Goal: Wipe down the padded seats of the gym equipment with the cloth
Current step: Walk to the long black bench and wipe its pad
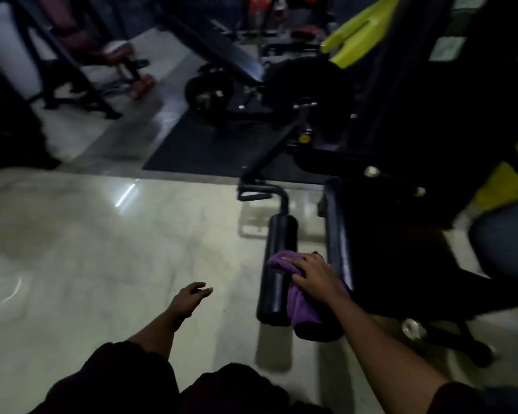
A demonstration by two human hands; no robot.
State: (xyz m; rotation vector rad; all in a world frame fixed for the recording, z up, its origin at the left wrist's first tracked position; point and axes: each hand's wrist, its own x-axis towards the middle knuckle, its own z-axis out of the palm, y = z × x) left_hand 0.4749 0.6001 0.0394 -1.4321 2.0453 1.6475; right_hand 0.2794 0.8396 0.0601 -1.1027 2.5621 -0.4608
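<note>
Purple soft cloth (300, 309) lies under the flat right hand (314, 279) on the black round pad (278, 243), left hand (189, 297) loose and empty; the wide black padded seat (340, 234) likely needs wiping too.

The roller pad (277, 270) lies low over the floor (102, 249), just left of the padded seat (371, 234); the cloth (301, 309) drapes over the roller's near end, with the right hand (314, 277) pressed flat on top of it; the left hand (190, 297) hangs above the floor, well left of the roller; behind them a mat (210, 147) bears a weight plate (210, 91) and a bench (222, 52).
</note>
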